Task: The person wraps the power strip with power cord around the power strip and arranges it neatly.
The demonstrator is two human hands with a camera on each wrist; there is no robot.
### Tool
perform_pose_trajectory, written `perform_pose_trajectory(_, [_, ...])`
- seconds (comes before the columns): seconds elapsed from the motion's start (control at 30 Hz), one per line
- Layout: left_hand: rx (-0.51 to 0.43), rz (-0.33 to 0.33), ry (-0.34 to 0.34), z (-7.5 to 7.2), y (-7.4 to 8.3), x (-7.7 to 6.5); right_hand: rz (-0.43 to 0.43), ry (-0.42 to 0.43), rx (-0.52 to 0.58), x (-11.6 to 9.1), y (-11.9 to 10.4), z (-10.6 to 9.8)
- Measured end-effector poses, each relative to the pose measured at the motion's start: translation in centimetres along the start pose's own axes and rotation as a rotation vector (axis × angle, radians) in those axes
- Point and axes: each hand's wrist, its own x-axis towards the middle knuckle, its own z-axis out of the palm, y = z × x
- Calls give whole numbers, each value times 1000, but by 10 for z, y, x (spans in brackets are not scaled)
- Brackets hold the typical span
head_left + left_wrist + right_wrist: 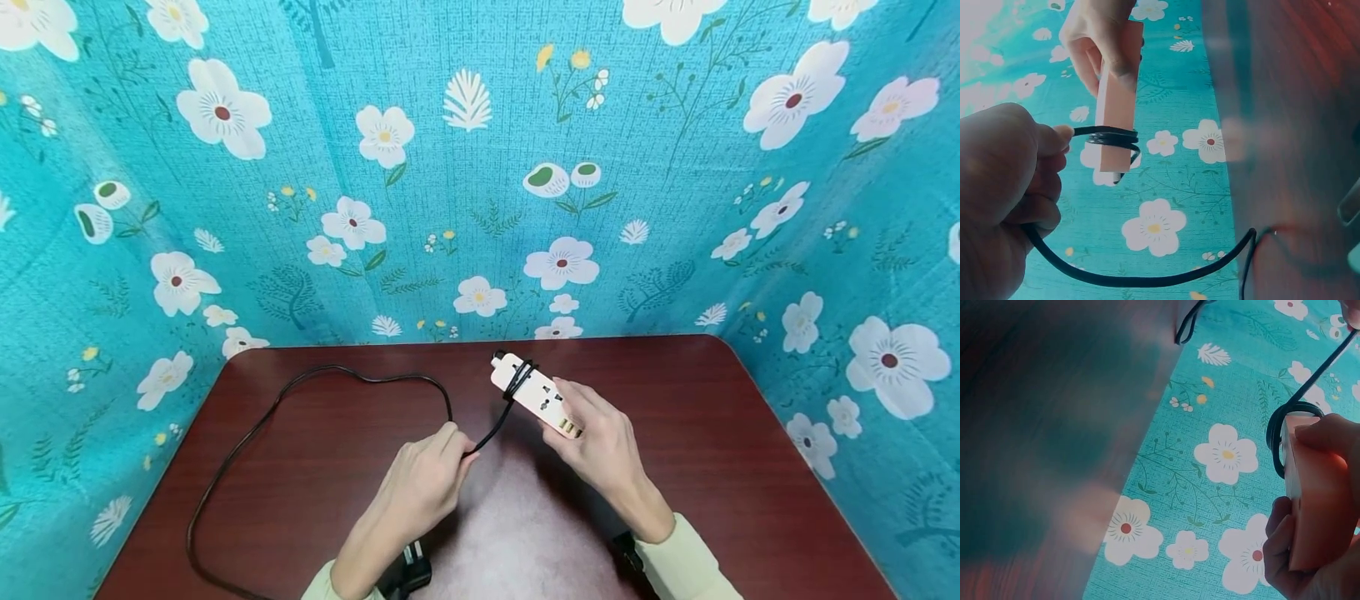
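While the right hand (pixel 596 429) grips a boxy white power strip (pixel 534 396) above the glossy, reddish-brown tabletop (pixel 675 417), the left hand (pixel 423 479) has the skinny black cord (pixel 1135 282) pinched in curled fingers. A few smooth loops hug the strip's far end, with flowery turquoise fabric (pixel 450 196) hanging behind it all.

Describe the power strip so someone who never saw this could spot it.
Start at the reddish-brown tabletop before the turquoise floral cloth. Above the tabletop, just right of centre, the right grip holds the power strip. It is the white bar with sockets, unlike the black cable wound round it.
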Motion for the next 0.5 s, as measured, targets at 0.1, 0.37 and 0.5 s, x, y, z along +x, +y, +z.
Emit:
perform_pose_trajectory(0.1, [27, 38, 43, -4, -1, 2, -15, -20, -6, -1, -3, 1])
perform_pose_trajectory(0.37, [83, 105, 105, -10, -2, 11, -67, -38, -59, -1, -10, 1])
perform_pose_trajectory(0.5, [102, 107, 111, -11, -4, 15, -83, -68, -78, -1, -11, 2])
